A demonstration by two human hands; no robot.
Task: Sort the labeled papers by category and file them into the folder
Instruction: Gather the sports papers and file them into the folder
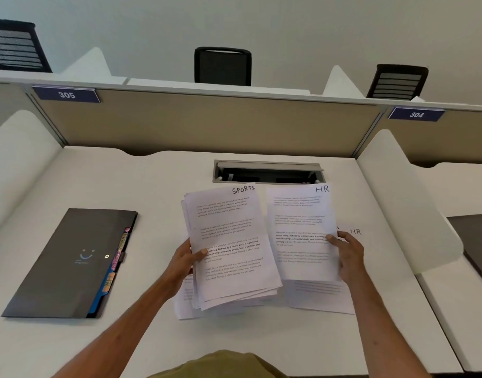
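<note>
**A:** Olive cloth (218, 364) sits at the bottom edge, and two bare forearms reach over the smooth white desk (152, 186). What's around?

**B:** A beige fabric partition (207, 124) stands behind, with number plates 305 (66, 94) and 304 (416, 114). An open cable tray (267, 173) is sunk in the desktop just past the papers, and there are black chairs (222, 66) beyond.

**A:** And the papers?

**B:** The left hand (185, 257) grips a thick, slightly fanned stack (229, 246), thumb on top. Its top sheet is hand-lettered SPORTS. The right hand (349, 257) pinches the single HR sheet (300, 230) by its right edge, just beside the stack. Both are held above the desk and hide most of the loose sheets (321, 296) lying flat there. One of those also reads HR.

**A:** The folder?

**B:** The folder (68, 263) is dark grey, matte and closed. It lies flat at the left, well apart from the papers, with coloured tabs (117, 257) along its right edge.
</note>
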